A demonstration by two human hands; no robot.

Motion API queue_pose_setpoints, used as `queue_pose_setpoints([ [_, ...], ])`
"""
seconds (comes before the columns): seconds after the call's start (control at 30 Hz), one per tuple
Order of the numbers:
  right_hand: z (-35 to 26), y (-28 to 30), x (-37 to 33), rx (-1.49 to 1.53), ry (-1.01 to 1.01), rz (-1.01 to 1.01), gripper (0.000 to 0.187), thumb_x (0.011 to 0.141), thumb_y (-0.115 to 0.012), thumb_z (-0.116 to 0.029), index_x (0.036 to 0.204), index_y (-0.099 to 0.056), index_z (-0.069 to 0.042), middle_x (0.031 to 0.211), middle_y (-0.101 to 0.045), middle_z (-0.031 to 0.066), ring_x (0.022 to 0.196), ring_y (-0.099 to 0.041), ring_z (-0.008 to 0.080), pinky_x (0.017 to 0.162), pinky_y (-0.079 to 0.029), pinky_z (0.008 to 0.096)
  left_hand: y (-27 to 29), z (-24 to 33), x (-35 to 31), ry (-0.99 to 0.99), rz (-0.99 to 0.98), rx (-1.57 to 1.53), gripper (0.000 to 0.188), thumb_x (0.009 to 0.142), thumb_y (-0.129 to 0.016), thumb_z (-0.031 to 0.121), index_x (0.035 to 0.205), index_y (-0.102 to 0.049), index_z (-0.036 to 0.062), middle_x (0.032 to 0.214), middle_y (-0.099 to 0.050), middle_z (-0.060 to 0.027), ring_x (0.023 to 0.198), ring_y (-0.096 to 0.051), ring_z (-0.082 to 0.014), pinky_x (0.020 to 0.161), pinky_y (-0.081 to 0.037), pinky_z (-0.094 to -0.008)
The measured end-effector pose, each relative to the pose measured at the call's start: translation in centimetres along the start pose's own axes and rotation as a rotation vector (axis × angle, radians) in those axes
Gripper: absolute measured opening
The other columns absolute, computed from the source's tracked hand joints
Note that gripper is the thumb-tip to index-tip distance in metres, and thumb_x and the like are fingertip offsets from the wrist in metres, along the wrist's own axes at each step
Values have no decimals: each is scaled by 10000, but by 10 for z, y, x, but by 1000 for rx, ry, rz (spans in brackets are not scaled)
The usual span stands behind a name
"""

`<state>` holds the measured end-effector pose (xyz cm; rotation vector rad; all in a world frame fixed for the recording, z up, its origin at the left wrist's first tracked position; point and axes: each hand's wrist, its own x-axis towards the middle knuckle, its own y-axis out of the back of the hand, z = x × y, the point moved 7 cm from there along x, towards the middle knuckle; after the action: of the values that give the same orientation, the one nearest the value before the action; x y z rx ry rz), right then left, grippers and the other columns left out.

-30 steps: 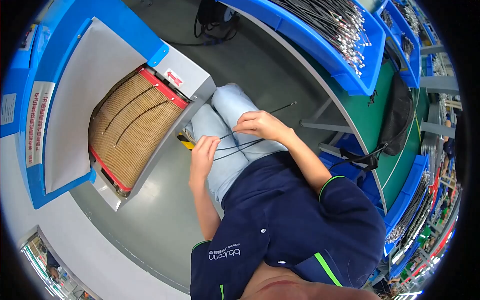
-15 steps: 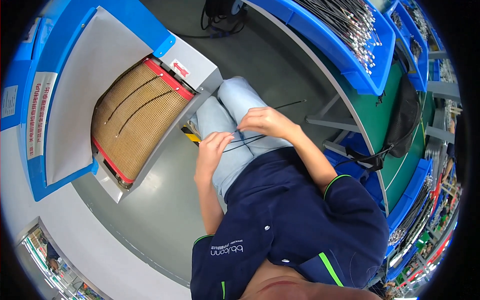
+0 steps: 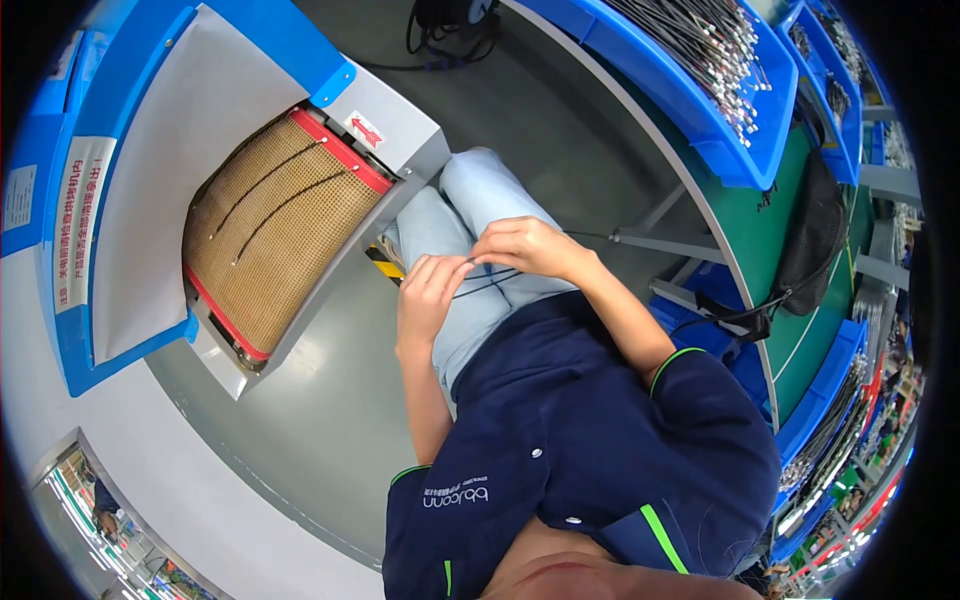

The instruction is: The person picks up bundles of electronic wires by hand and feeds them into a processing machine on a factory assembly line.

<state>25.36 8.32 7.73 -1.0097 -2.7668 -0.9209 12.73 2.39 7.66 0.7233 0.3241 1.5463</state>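
Above my lap, both hands are pinched close together on a thin black cable (image 3: pixel 482 289). My left hand (image 3: pixel 427 296) has thumb and forefinger pressed together on one part of it. Beside it, my right hand (image 3: pixel 527 246) grips with bent fingers, its fingertips almost meeting the left ones. Lengths of black cable show below the hands against my light jeans; whether they are one cable or two I cannot tell. The small part between the fingertips is mostly hidden.
At left, a blue and white machine has a brown mesh conveyor belt (image 3: pixel 285 205) with two black cables on it. A blue bin (image 3: pixel 745 165) of cables stands at upper right on a green table (image 3: pixel 715 215), near a black bag (image 3: pixel 812 240).
My fingertips have come closer together on the cable. The cable end that stuck out beyond my right hand shows less clearly now. The cables on the belt look much the same.
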Motion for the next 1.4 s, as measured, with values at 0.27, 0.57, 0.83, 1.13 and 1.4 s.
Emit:
queue_pose_setpoints([
  [0.27,6,-5,-1,93,-74,-4,113,827,-647,-117,892,-643,-26,811,-618,82,718,-620,261,639,-497,340,1,2,-3,-110,78,56,130,738,-708,45,851,-644,35,810,-628,-68,743,-603,-215,646,-490,-331],
  [0.57,12,1,-3,82,-107,16,104,789,-689,-91,871,-660,-34,794,-637,75,710,-625,229,633,-497,313,3,-6,-7,-27,125,-24,174,677,-710,-24,816,-621,31,790,-631,-69,731,-610,-227,641,-492,-327],
  [0.83,14,6,-4,79,-138,7,96,800,-684,-102,865,-665,-34,777,-638,68,704,-624,214,630,-494,306,1,1,-1,-79,120,-4,160,679,-712,-17,805,-626,30,772,-632,-67,715,-612,-219,630,-491,-319],
  [1.13,32,35,-13,64,-287,-40,145,791,-703,-134,904,-666,-51,832,-653,60,754,-632,200,626,-486,301,21,-37,-20,80,174,89,137,703,-703,-6,800,-621,45,772,-633,-54,716,-614,-199,609,-490,-306],
  [1.4,25,27,-7,-5,-204,26,102,789,-689,-115,872,-665,-62,787,-638,60,700,-618,227,609,-485,306,21,-32,-18,68,148,47,141,709,-694,-39,821,-626,12,779,-633,-71,728,-600,-196,621,-498,-287],
])
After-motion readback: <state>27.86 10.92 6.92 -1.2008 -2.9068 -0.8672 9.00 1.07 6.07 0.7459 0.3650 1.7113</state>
